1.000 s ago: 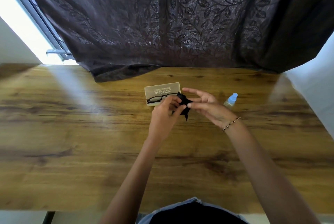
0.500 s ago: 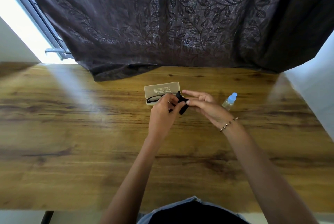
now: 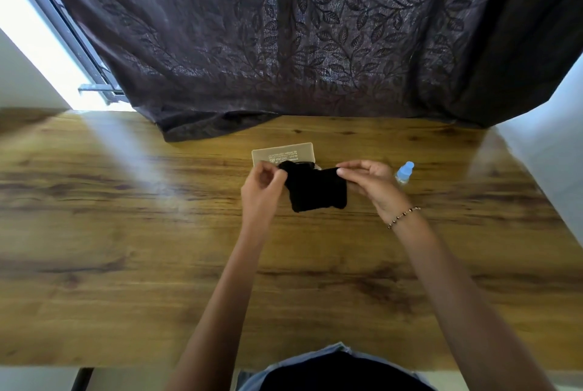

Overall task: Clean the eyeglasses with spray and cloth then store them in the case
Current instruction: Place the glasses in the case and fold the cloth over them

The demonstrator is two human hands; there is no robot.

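Curtain of dark brown cloth with leaf pattern (image 3: pixel 315 30) hangs behind the long wooden table (image 3: pixel 126 232). Above the table, the black cleaning cloth (image 3: pixel 317 190) is spread between both hands. The left hand (image 3: pixel 262 188) pinches its upper left corner, the right hand (image 3: pixel 369 180) pinches the upper right corner. Behind the cloth lies the open beige eyeglass case (image 3: pixel 284 154); the eyeglasses are mostly hidden. The small clear spray bottle with light blue cap (image 3: pixel 404 171) stands just beside the right hand.
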